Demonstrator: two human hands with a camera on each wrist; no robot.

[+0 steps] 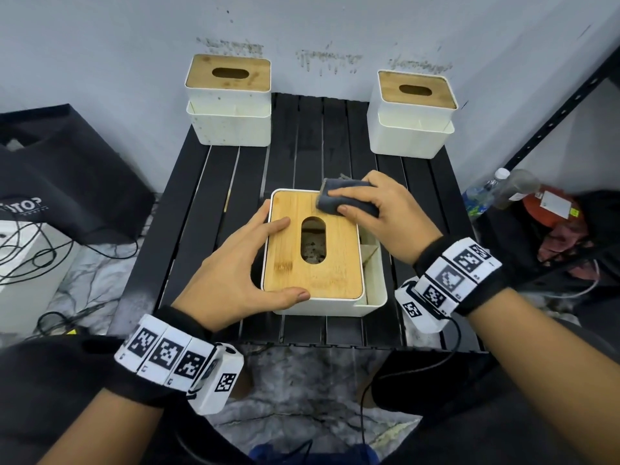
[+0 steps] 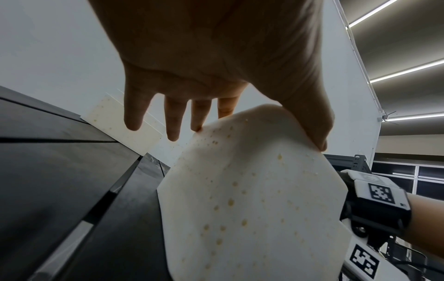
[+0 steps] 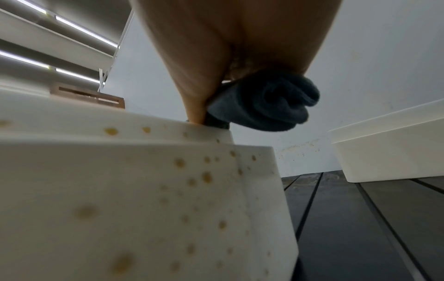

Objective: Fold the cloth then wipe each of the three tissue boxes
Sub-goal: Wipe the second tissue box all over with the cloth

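Observation:
Three white tissue boxes with wooden lids stand on the black slatted table. The near box (image 1: 315,256) (image 2: 252,199) (image 3: 144,190) has brown spots on its sides. The far left box (image 1: 228,99) (image 2: 125,117) and far right box (image 1: 414,112) (image 3: 384,152) stand by the wall. My right hand (image 1: 369,203) (image 3: 216,76) grips a folded dark grey cloth (image 1: 325,203) (image 3: 264,106) and presses it on the near lid's far right corner. My left hand (image 1: 268,260) (image 2: 240,91) rests on the box's left side, fingers straight on the lid, thumb along the front edge.
The slatted table (image 1: 218,196) (image 3: 360,218) has bare slats between the near box and the two far ones. A black bag (image 1: 67,169) and a white box with cables (image 1: 20,256) sit left. Bottles (image 1: 503,189) and a metal shelf post (image 1: 553,112) are right.

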